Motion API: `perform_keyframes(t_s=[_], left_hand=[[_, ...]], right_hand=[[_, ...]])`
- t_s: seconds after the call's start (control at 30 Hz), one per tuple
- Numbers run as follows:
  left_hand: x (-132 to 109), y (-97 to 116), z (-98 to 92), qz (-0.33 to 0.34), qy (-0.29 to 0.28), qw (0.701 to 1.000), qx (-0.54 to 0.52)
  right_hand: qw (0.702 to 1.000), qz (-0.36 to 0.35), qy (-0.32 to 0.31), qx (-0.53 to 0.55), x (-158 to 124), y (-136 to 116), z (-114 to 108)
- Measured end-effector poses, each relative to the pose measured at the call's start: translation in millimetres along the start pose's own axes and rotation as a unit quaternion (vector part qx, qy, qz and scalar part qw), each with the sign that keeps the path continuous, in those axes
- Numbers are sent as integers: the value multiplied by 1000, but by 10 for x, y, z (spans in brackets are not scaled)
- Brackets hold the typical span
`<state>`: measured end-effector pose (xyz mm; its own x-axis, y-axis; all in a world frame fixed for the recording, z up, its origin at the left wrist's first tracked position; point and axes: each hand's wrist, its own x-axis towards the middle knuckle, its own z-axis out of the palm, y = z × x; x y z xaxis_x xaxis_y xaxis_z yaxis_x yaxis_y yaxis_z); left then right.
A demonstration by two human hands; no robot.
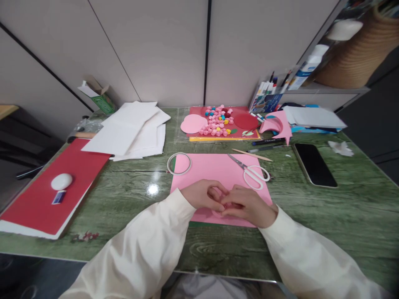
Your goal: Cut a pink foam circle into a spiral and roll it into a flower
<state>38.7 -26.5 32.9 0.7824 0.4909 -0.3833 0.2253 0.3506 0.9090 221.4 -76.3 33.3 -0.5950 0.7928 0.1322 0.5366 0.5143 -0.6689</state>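
Note:
My left hand (pixel 204 194) and my right hand (pixel 251 203) meet over a pink sheet of paper (pixel 205 168). The fingers of both are curled and closed at the tips. Between them they pinch a small pink paper piece (pixel 217 214), mostly hidden by the fingers. White-handled scissors (pixel 254 176) lie with blades parted on the sheet's right side, just beyond my right hand. A round hoop-like ring (pixel 179 164) rests over the sheet's far left corner. Something green shows under the sheet's edges.
Pink, blue and yellow paper bits (pixel 216 122) lie on a red sheet at the back. White papers (pixel 124 128) and a red board (pixel 62 182) are at left. On the right lie a phone (pixel 314 165), a wooden stick (pixel 252 155) and a pink paper offcut (pixel 282 126).

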Motion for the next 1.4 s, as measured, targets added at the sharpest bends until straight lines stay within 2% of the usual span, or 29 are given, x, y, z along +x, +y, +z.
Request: perform_keyframes(t_s=[0.2,0.47,0.67,0.9,1.1,1.27,1.4], left_hand=[[43,-8,74,56,96,990,-92],[97,-40,170,81,152,979,-110],[103,-59,147,66,161,980,-102],[82,-74,29,60,133,984,-104],[64,-50,30,41,111,989,-85],[92,-79,76,83,148,983,-70],[111,-71,129,89,180,976,-85]], right_hand=[[990,77,98,-64,7,-6,-15],[980,109,125,-114,-12,32,24],[984,114,111,-80,0,6,-7],[989,112,91,-20,18,-17,-59],[995,90,45,-13,27,-1,-26],[988,112,85,-69,25,5,-1],[981,133,109,-89,23,5,14]])
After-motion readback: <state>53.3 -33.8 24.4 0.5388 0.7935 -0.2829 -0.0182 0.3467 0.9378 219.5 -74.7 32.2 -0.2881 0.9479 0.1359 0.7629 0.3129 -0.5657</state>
